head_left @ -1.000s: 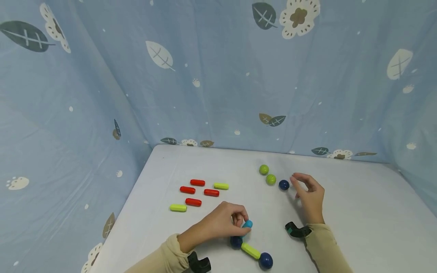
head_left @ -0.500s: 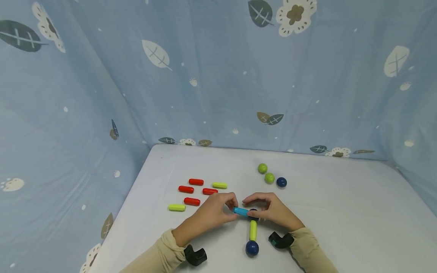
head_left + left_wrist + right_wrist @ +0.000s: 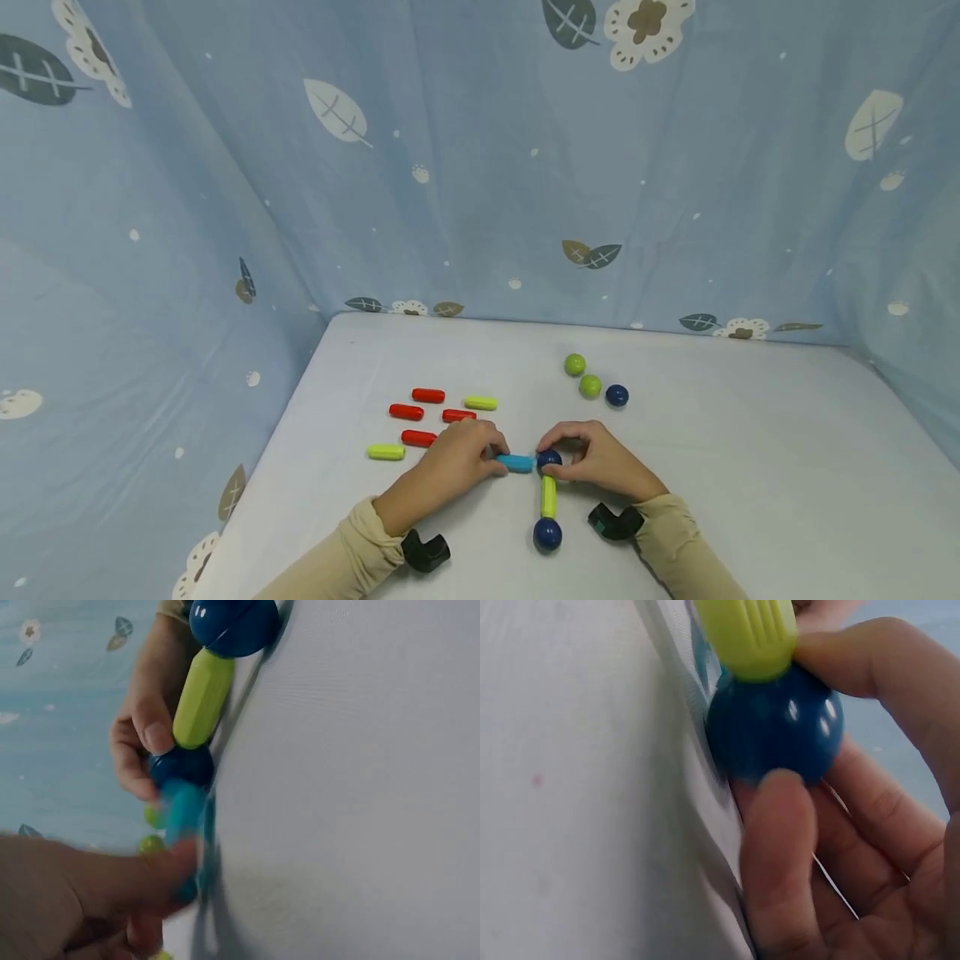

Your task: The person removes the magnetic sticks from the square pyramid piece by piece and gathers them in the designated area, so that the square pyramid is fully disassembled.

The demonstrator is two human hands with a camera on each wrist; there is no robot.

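In the head view, my left hand [image 3: 459, 460] pinches one end of a light-blue rod [image 3: 516, 463]. The rod points at a navy ball [image 3: 549, 460], which my right hand [image 3: 600, 458] grips between thumb and fingers. A lime-yellow rod [image 3: 549, 498] joins that ball to a second navy ball [image 3: 547, 534] nearer the person. Blurred in the left wrist view, the light-blue rod [image 3: 184, 810] lies close to the gripped ball; I cannot tell whether they touch. The right wrist view shows fingertips around the navy ball [image 3: 772, 727] and the lime-yellow rod [image 3: 750, 634] against it.
Several red rods [image 3: 428, 395] lie left of centre on the white table [image 3: 750, 467], with lime-yellow rods [image 3: 386, 452] beside them. Two green balls [image 3: 590, 386] and a loose navy ball [image 3: 617, 395] sit behind the hands. A blue patterned curtain [image 3: 480, 167] surrounds the table's back and left.
The right hand came from near the loose navy ball to grip the joined one. The ball-and-rod piece turned to point toward the person. The left hand drew the light-blue rod slightly left.
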